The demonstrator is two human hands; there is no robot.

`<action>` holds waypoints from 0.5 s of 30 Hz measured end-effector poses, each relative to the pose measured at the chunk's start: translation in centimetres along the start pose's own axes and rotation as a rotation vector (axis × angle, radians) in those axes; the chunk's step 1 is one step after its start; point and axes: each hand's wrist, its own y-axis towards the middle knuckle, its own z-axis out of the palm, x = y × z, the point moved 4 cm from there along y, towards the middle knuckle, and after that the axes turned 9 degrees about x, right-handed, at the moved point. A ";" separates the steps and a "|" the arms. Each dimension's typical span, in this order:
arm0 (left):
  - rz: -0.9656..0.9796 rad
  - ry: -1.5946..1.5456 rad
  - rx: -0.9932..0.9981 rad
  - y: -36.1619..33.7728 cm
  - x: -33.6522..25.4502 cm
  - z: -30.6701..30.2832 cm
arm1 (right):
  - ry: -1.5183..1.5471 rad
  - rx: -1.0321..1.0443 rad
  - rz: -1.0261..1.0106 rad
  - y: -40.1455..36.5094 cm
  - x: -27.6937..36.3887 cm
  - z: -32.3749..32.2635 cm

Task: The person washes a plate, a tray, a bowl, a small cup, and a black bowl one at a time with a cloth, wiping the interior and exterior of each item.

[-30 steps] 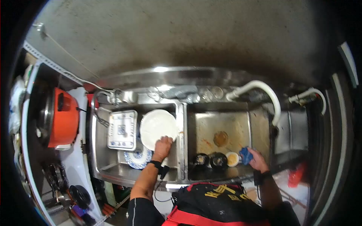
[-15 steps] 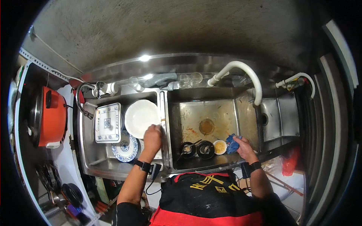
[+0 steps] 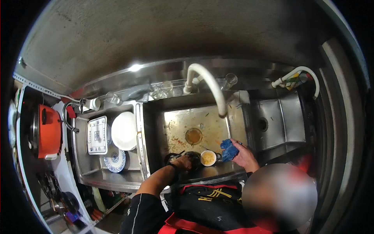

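Cloth in half-curled right hand

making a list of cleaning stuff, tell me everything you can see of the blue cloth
The cloth is deep blue, bunched into an uneven, crumpled wad with folds and darker creases. It looks like soft, thin fabric, though its weave is too small to make out, and I can't tell whether it is wet. The right hand holds it by its right side. It is over the middle basin, just right of the white bowl; whether it touches anything underneath is unclear.
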 end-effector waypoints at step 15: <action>-0.488 -1.108 -0.686 -3.8 1.1 -5.0 | -0.384 -0.170 -0.415 -0.8 -1.3 4.7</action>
